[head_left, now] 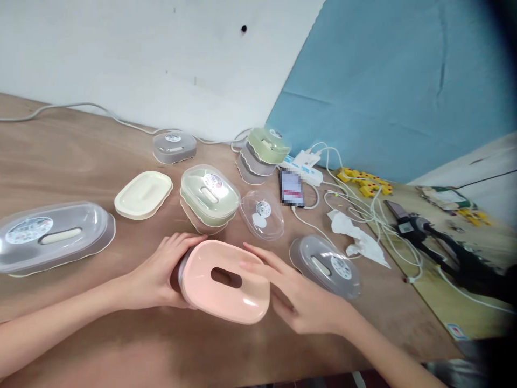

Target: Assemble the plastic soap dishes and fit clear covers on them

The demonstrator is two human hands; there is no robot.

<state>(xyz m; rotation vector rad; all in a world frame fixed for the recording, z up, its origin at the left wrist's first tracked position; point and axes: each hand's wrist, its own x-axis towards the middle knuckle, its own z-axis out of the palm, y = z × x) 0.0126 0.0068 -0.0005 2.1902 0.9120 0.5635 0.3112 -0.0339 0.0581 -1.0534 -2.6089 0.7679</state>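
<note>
I hold a glossy pink oval plastic box [238, 256] with a long slot in its top, tilted towards me above the table. My left hand [163, 275] is closed round its left end, where a greyish edge shows beside the pink. At the right end, my right hand [299, 293] grips it with fingertips on the top face and the rest partly hidden behind it. Just beyond lies a clear lid [262, 214] with a round label. A green box under a clear lid [210, 195] and a cream oval tray [144, 195] stand farther back.
Grey lidded boxes sit at the left [56, 237], right [325, 267] and back [174, 147]. Stacked boxes [269, 145] stand by the wall. A phone [291, 187], power strip [305, 170], tangled white cables, crumpled tissue [357, 237] and yellow pieces [365, 182] occupy the right side.
</note>
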